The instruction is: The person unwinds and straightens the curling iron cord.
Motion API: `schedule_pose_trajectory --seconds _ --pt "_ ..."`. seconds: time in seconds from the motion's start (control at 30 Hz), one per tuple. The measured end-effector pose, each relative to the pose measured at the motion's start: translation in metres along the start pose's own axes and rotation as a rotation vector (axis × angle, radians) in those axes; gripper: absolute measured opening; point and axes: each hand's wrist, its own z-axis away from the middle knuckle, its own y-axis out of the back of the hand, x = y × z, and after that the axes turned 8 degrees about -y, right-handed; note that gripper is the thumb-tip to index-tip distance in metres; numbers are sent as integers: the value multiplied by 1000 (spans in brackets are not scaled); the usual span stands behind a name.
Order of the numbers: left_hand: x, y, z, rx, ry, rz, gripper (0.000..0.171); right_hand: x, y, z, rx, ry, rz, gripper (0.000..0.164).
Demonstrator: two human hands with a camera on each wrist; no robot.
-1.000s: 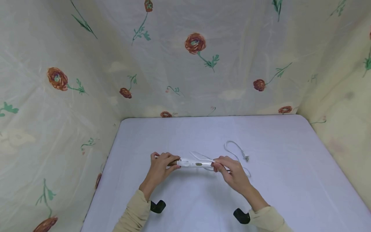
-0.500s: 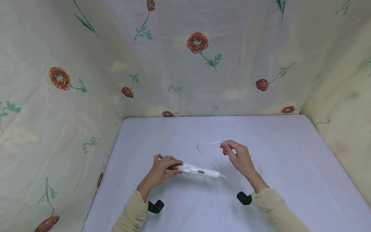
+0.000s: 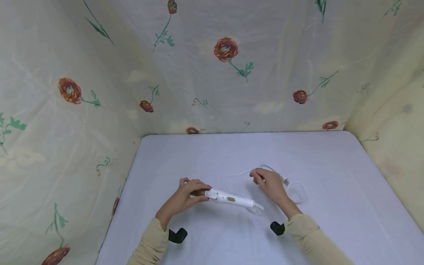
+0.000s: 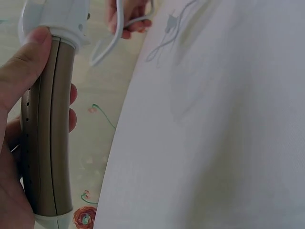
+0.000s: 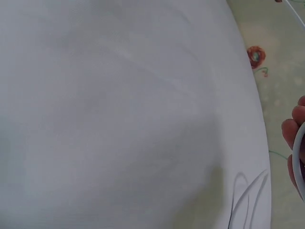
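A hair straightener (image 3: 232, 200) with a white handle and bronze barrel is held above the table, its cord end tilted slightly down to the right. My left hand (image 3: 183, 198) grips its bronze barrel (image 4: 52, 133), with the thumb by the white collar in the left wrist view. To the right, my right hand (image 3: 269, 186) pinches the white power cord (image 3: 236, 175), which loops between fingertips and handle. The plug (image 3: 285, 181) shows just beyond the right hand. In the right wrist view only some fingertips (image 5: 298, 117) appear at the edge.
A white-covered table (image 3: 185, 158) lies beneath the hands. Floral curtains (image 3: 265, 66) enclose its back and sides. A loop of loose cord (image 3: 299, 187) hangs or lies right of the right hand. Black wrist-worn pieces (image 3: 178, 235) stick out below both sleeves.
The right hand has left the handle's end and moved up and right with the cord, then down slightly. The straightener's cord end has dipped, while the left hand keeps its grip.
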Motion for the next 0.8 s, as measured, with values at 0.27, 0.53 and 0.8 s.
schedule_pose_trajectory --seconds 0.27,0.53,0.8 --pt "-1 3 -6 46 7 70 39 6 -13 14 -165 -81 21 11" --pt "-2 5 -19 130 62 24 39 8 -23 34 -97 2 65 18" --pt "-6 0 -28 232 65 -42 38 2 -30 45 -182 -25 92 11"
